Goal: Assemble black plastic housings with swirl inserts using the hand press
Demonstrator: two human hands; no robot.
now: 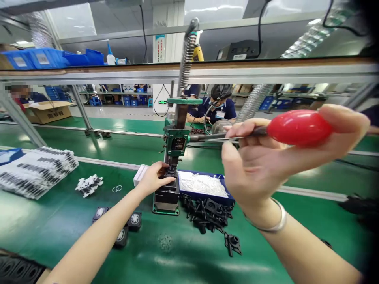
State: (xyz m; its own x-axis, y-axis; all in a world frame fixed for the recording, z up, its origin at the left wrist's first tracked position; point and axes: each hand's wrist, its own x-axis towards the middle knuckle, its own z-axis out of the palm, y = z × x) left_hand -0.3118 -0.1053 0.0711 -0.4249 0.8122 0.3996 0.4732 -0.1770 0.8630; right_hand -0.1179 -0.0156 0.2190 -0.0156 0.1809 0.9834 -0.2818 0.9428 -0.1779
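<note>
A green hand press (177, 142) stands upright on the bench in front of me, with a coil spring at its top. My right hand (260, 157) is closed around its lever, fingers on the metal rod and thumb side against the red knob (299, 128). Under the ram, my left hand (154, 177) pinches a small black plastic part (171, 172) on the press base (166, 203); the fingers partly hide it. Loose black plastic parts (207, 213) lie in a heap right of the base, with one single part (233, 242) nearer me.
Behind the heap is a blue tray (227, 200) of white pieces. Several small black fans (134, 221) sit by my left forearm. Stacked black-and-white parts (38, 169) and two white rings (117, 189) lie left. A shelf (133, 75) crosses above; a co-worker (219, 106) sits opposite.
</note>
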